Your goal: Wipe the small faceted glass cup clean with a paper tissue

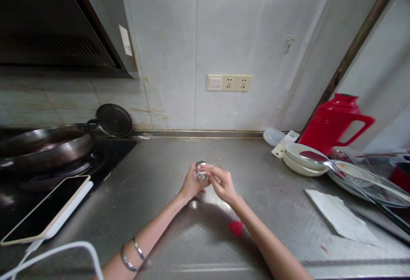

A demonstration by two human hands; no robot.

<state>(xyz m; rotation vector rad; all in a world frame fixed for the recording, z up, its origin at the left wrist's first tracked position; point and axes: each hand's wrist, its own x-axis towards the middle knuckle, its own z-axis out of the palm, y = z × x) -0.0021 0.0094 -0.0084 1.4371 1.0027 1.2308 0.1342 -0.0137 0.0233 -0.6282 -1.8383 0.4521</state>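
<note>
Above the middle of the steel counter, my left hand [191, 183] is wrapped round a small clear faceted glass [201, 170], tilted in the grip. Something white and crumpled shows in and at the glass; its kind is unclear. My right hand [222, 182] reaches across to it, its bent fingers pressed against the glass and the white stuff. What those fingers pinch, if anything, is hidden. A red object [236, 228] lies on the counter beside my right forearm, partly covered by it. A bit of red also shows just below my hands.
At the left are a phone [48, 209] with a white cable, a pan [48, 145] on the hob and a round black lid [114, 120]. A red thermos jug [333, 122], bowls [304, 170], utensils and a white paper sheet [341, 216] are at the right.
</note>
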